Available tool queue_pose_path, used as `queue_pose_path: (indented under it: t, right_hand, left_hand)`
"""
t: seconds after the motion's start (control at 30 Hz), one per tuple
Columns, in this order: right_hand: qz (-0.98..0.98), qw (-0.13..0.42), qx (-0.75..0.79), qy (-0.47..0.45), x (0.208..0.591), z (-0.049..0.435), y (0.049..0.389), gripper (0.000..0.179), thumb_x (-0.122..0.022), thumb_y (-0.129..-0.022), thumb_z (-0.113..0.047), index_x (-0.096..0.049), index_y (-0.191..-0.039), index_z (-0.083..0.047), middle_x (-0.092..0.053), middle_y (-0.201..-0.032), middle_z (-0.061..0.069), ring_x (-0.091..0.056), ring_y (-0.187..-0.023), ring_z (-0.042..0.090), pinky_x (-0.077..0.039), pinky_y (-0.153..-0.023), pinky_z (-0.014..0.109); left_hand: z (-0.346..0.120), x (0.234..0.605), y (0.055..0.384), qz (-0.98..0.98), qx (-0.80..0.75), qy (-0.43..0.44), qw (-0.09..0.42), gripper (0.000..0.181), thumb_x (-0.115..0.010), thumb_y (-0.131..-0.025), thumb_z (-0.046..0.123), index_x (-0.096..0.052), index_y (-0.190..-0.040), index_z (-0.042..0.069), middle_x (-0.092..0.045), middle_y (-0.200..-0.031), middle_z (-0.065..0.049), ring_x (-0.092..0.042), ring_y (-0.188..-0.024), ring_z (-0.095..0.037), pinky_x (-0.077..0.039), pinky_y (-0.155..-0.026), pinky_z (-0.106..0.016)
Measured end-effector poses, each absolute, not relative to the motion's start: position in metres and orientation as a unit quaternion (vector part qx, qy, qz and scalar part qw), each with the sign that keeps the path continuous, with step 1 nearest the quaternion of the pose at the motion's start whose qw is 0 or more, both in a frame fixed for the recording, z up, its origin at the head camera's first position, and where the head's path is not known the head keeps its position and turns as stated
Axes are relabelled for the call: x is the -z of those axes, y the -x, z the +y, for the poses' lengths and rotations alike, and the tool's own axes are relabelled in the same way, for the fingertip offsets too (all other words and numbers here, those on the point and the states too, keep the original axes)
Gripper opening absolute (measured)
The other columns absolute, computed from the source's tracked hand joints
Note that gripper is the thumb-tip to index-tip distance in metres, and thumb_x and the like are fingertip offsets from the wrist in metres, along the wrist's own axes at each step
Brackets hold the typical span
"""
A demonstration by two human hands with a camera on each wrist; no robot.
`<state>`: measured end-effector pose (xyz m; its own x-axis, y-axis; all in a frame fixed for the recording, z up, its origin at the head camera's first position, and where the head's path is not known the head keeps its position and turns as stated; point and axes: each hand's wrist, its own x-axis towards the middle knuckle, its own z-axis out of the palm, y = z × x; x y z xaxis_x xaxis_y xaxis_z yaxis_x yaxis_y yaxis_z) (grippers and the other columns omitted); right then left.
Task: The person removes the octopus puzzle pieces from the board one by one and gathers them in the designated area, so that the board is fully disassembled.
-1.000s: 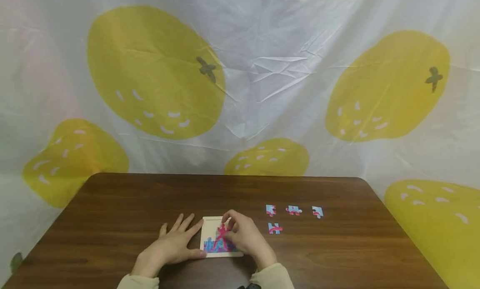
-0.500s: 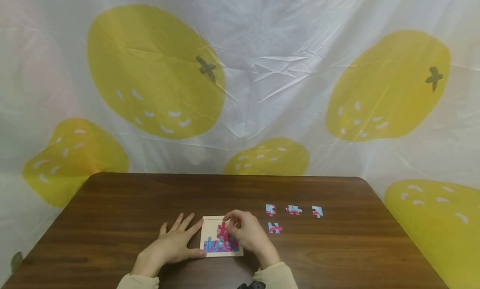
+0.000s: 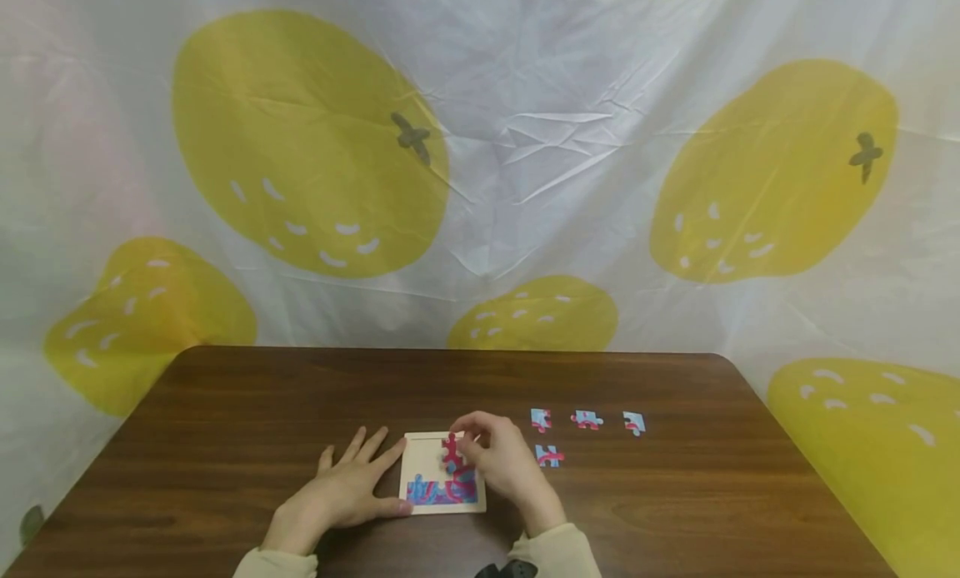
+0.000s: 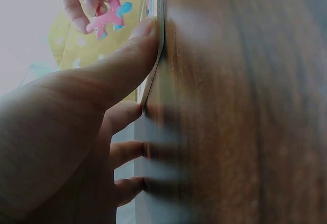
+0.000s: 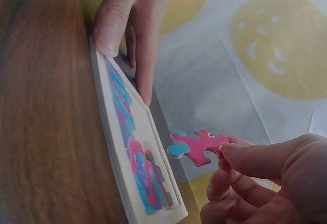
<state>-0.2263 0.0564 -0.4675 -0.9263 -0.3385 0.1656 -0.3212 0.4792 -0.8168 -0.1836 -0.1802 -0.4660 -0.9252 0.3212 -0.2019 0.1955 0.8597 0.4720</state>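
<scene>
A light wooden puzzle tray (image 3: 423, 458) lies on the table. Joined blue, pink and purple pieces (image 3: 438, 493) fill its near strip; bare board shows above them. My left hand (image 3: 345, 488) is spread at the tray's left side, its thumb on the near left corner and its index finger at the far left edge. Between thumb and fingers, my right hand (image 3: 504, 460) pinches a red-pink jigsaw piece (image 5: 198, 146) with a blue knob. In the right wrist view that piece is raised clear of the tray. The left wrist view also has the piece (image 4: 108, 20), beyond my left thumb.
Several loose jigsaw pieces lie right of the tray: one nearest it (image 3: 549, 456), and a row behind with a left (image 3: 541, 420), middle (image 3: 587, 420) and right piece (image 3: 633, 423). A curtain with yellow fruit prints (image 3: 480, 145) hangs behind the brown table (image 3: 315, 395).
My right hand has lifted the red-pink piece from over the filled strip and moved it slightly up and right. My left hand has stayed in place.
</scene>
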Motion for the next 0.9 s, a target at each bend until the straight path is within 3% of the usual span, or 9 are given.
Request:
queue_pose_path:
  t: [0.3,0.7,0.9]
  right_hand:
    - [0.828,0.014,0.53,0.185,0.462,0.07,0.229,0.014,-0.064,-0.091,0.002,-0.069,-0.103,-0.004,-0.059,-0.074,0.004,-0.056,-0.062,0.016,-0.046,-0.055,0.025]
    - [0.791,0.026,0.607,0.077,0.45,0.101,0.229,0.017,-0.066,-0.091,0.001,-0.07,-0.106,-0.007,-0.059,-0.082,0.009,-0.057,-0.067,0.023,-0.05,-0.063,0.033]
    - [0.788,0.028,0.613,0.054,0.447,0.119,0.23,0.017,-0.068,-0.091,-0.004,-0.07,-0.106,-0.01,-0.06,-0.084,0.009,-0.056,-0.067,0.024,-0.045,-0.053,0.029]
  left_hand:
    - [-0.181,0.466,0.185,0.953,-0.228,-0.135,0.144,0.093,-0.067,-0.08,0.062,-0.033,-0.154,0.018,-0.017,-0.16,-0.017,-0.005,-0.145,-0.045,0.0,-0.103,-0.075]
    - [-0.184,0.469,0.184,0.955,-0.219,-0.14,0.143,0.093,-0.066,-0.081,0.064,-0.031,-0.155,0.018,-0.017,-0.161,-0.016,-0.006,-0.146,-0.044,-0.002,-0.104,-0.075]
    - [-0.182,0.467,0.185,0.953,-0.225,-0.14,0.147,0.093,-0.065,-0.081,0.064,-0.031,-0.155,0.019,-0.016,-0.161,-0.016,-0.005,-0.146,-0.044,-0.001,-0.104,-0.075]
